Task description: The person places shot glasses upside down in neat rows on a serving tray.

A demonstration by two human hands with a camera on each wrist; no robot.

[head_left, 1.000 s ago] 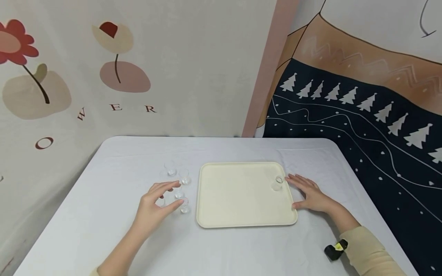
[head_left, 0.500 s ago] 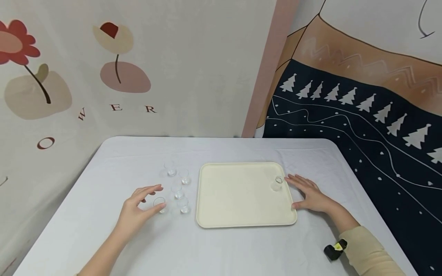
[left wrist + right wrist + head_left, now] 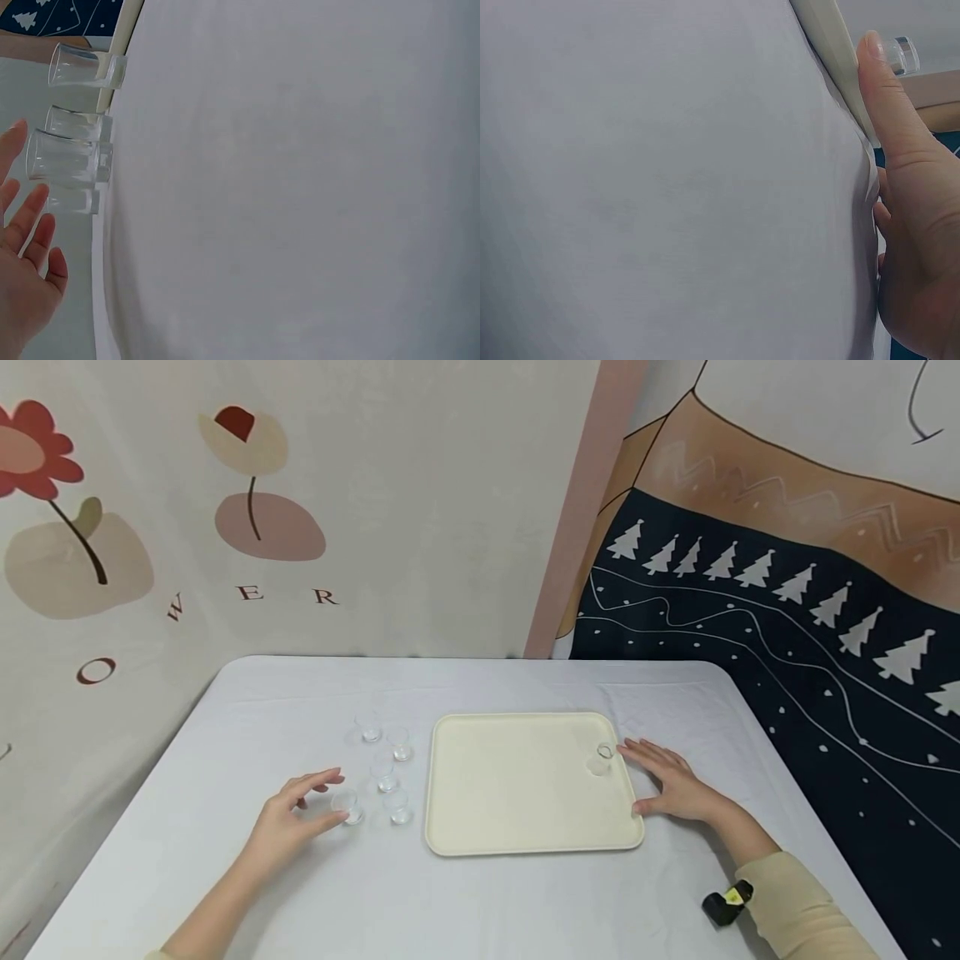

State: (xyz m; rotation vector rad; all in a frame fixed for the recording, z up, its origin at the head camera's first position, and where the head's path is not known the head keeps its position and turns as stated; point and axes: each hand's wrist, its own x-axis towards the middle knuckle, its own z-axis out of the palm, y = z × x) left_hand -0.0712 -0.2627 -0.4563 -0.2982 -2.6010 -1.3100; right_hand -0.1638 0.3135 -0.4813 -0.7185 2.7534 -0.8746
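Observation:
My left hand (image 3: 283,820), thumb and fingers parted, is beside the leftmost small clear glass (image 3: 350,811). Its thumb tip overlaps the rim of that glass in the head view. In the left wrist view the fingers (image 3: 34,214) reach toward a cluster of upright glasses (image 3: 66,159). On the other side, my right hand (image 3: 675,789) rests with spread fingers along the right edge of a cream tray (image 3: 517,793). Its thumb (image 3: 889,97) lies at the tray rim in the right wrist view. One clear glass (image 3: 599,764) stands on the tray near that edge.
Further small glasses stand left of the tray, among them a back glass (image 3: 370,731), a middle glass (image 3: 386,777) and a front glass (image 3: 400,810). A white cloth (image 3: 525,902) covers the table. Patterned hangings (image 3: 435,527) rise behind it.
My left hand has moved left and toward me, from over the glasses to beside the leftmost one. The right hand, tray and glasses keep their places.

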